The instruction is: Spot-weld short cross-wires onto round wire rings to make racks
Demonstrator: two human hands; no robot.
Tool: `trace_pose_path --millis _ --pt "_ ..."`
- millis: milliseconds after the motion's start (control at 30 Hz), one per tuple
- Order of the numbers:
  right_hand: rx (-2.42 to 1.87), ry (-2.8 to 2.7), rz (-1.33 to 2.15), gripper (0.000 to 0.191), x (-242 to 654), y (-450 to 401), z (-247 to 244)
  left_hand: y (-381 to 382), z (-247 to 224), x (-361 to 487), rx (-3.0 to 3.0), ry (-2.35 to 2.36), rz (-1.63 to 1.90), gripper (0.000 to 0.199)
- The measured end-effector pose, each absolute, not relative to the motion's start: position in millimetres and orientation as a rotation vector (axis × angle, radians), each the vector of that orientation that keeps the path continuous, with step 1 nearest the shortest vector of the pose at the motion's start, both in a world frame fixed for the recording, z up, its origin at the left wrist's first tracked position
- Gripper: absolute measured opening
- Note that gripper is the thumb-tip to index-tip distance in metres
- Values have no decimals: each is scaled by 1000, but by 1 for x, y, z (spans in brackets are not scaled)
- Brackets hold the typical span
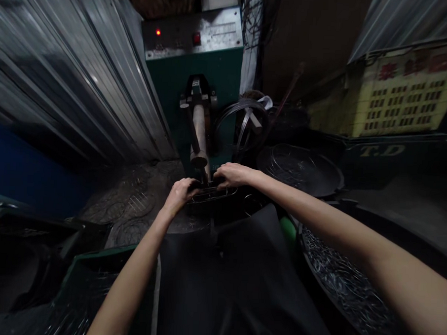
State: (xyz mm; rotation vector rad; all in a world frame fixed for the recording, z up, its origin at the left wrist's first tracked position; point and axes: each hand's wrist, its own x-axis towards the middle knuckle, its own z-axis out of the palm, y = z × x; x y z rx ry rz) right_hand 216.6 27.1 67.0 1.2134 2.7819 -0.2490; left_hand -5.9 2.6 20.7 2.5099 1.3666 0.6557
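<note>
My left hand [181,193] is closed on the left end of a thin metal wire frame [210,200]. At the frame's right side is my right hand [231,175], its fingers curled round the wire; the fingertips of both hands are partly lost in shadow. Between the two hands, the frame sits at the lower end of the metal arms [200,132] of a green machine [162,76], which looks like a spot welder. Whether the machine's tip touches the wire, I cannot tell.
A red lamp glows on the machine's panel [177,42]. Coiled wire [244,106] hangs at its right. A large tub [304,260] of small bent metal pieces stands under my right forearm, a round pan [330,184] beyond it. A green-edged crate [93,255] is at left, a yellow crate [397,88] at right.
</note>
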Motion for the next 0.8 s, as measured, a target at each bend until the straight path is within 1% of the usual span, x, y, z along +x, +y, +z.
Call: trace_pose_path --millis 367,500,800 --pt "1157 2862 -235 26 215 26 68 4 20 -9 2469 1334 725 16" --pt "1168 2873 -225 21 213 29 67 7 20 -9 2451 1340 722 16" --pt "1152 2858 -225 22 217 34 64 11 18 -8 2358 1291 735 17"
